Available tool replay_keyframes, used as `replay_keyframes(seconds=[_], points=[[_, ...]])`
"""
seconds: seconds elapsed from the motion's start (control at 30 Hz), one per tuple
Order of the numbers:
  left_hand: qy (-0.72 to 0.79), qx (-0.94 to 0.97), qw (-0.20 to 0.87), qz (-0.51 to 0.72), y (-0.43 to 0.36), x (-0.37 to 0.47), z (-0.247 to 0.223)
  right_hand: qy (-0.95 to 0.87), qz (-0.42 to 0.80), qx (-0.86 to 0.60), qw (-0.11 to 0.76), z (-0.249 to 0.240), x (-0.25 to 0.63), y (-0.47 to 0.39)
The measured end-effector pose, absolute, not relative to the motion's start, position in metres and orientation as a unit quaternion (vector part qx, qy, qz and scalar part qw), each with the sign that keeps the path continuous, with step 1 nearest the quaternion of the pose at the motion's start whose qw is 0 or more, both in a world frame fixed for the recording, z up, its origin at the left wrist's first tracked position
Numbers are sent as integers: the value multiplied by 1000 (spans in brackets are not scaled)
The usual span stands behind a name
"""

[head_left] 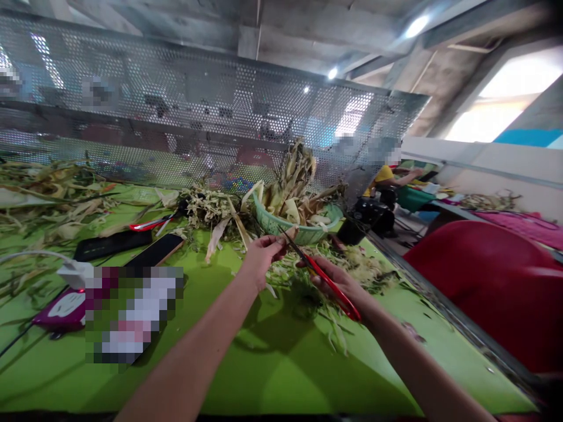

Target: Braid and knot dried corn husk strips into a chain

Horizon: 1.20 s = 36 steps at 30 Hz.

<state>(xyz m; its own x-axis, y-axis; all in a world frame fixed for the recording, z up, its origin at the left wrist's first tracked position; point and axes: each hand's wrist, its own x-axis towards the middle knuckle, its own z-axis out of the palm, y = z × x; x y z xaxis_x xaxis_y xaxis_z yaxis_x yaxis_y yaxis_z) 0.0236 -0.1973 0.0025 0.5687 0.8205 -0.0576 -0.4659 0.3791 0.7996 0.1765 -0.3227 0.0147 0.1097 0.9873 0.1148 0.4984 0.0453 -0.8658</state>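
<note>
In the head view, my left hand (264, 256) pinches a small piece of dry husk (292, 232) near the front rim of a green basket (281, 227). My right hand (332, 281) is closed round the red handles of a pair of scissors (336, 293). The scissors' dark blades point up and left, their tips beside the husk piece at my left fingertips. Dried husks (292, 181) stand heaped in the basket. Shredded trimmings lie on the green table below and to the right of my hands.
Red-handled scissors (152, 224), a dark phone (156, 251) and a purple power strip (65, 308) lie at the left. More husks (53, 199) cover the back left. A perforated metal screen (189, 117) stands behind. A red chair (484, 281) and a person in yellow (386, 174) are at the right.
</note>
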Motion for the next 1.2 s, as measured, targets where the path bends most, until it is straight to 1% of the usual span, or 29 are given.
replay_keyframes(seconds=[0.13,0.33,0.43,0.5,0.57,0.67,0.73,0.77,0.83,0.93,1.0,1.03,1.1,1.2], points=[[228,396,793,404,-195,24,-2,-606,263,-638,394,14,178,-321],[235,420,778,404,-194,24,-2,-614,199,-685,338,19,171,-321],[237,415,778,408,-193,21,1,-621,147,-702,315,15,175,-320],[241,414,776,410,-192,18,3,-616,85,-735,269,11,185,-320],[244,416,772,414,-190,16,5,-612,17,-767,191,10,197,-323],[241,427,762,423,-189,14,8,-628,-36,-774,70,20,211,-330],[236,431,757,431,-190,14,8,-631,-61,-772,45,32,211,-333],[232,432,756,434,-191,15,9,-628,-72,-773,58,39,208,-332],[231,427,756,440,-193,17,10,-628,-67,-763,141,49,196,-326],[233,417,753,453,-196,20,11,-646,57,-684,335,53,172,-306],[230,419,745,465,-197,22,11,-626,142,-635,431,48,159,-288],[228,423,739,472,-197,22,11,-613,168,-618,462,45,154,-279],[232,430,724,487,-197,22,12,-598,178,-599,502,38,147,-264],[253,443,700,499,-194,20,13,-601,114,-600,516,33,144,-249]])
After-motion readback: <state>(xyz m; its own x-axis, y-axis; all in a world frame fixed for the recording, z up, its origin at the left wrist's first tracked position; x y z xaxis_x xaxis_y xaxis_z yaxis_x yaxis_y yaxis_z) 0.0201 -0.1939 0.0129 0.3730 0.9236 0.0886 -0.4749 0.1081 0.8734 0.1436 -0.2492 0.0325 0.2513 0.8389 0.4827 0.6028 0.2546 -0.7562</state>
